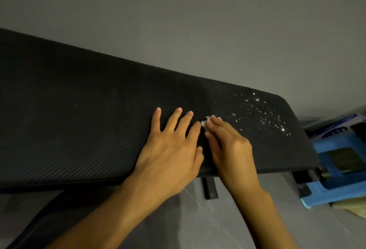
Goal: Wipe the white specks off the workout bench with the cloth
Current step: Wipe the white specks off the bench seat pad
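Looking down through the head cam at a black padded desk (89, 120) with a fine diagonal rib texture. It runs across the frame from the left edge and ends in a rounded corner at the right. Left hand (174, 145) lies palm-down on the pad near its front edge. Its fingers (179, 114) are straight and spread, holding nothing, just pressing flat. Right hand (227, 145) sits just beside it, tilted in from the right. Its fingers (215, 120) are bent and, with the thumb, pinch a small whitish cloth (204, 122) down against the pad. Only a small wad of the cloth shows, between the left index fingertip and the right fingertips. The rest is hidden under the hand. White specks (263, 116) are scattered over the right end of the desk, beyond the right fingertips and near the cloth but apart from it. The pad to the left of the hands looks dark and plain in this light. A black leg (210, 188) drops from under the front edge to the grey tiled floor (198, 219). Past the right end of the desk there's a blue plastic stool (336, 189), with a box with blue print (336, 127) behind it. A grey wall (178, 20) fills the top of the view.
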A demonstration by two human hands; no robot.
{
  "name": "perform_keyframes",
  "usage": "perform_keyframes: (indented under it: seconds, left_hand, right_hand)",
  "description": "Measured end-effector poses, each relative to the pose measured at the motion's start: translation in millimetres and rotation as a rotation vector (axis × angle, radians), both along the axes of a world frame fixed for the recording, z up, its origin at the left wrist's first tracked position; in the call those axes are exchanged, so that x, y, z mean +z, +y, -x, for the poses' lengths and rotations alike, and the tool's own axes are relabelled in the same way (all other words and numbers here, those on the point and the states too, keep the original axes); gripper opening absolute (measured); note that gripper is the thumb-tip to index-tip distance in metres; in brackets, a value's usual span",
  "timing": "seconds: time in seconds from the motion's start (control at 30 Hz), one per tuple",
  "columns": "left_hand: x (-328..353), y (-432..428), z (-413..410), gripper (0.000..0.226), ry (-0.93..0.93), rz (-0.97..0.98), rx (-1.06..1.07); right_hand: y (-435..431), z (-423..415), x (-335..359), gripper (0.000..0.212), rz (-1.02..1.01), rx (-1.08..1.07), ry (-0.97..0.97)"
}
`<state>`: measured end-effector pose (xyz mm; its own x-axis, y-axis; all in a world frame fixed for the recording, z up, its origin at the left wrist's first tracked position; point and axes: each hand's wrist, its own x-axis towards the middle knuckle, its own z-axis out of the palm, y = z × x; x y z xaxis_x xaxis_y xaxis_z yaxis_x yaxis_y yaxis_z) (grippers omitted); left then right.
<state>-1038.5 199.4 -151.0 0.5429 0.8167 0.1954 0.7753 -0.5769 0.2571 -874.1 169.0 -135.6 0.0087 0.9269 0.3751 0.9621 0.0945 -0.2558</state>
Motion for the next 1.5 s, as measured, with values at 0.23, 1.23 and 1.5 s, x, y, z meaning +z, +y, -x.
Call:
perform_keyframes:
  seconds: [0.23, 1.23, 1.5]
  left_hand:
    - [-6, 2, -2, 0.058, 0.001, -0.03, -0.017]
    - [-8, 2, -2, 0.056, -0.007, -0.064, -0.014]
    - [-9, 2, -3, 0.056, -0.011, -0.068, -0.02]
  right_hand:
    - [-72, -24, -8, 0.036, -0.012, -0.005, -0.025]
    - [-31, -26, -1, 0.026, -0.015, -0.16, 0.057]
    - [-24, -39, 0, 0.029, -0.002, -0.096, 0.012]
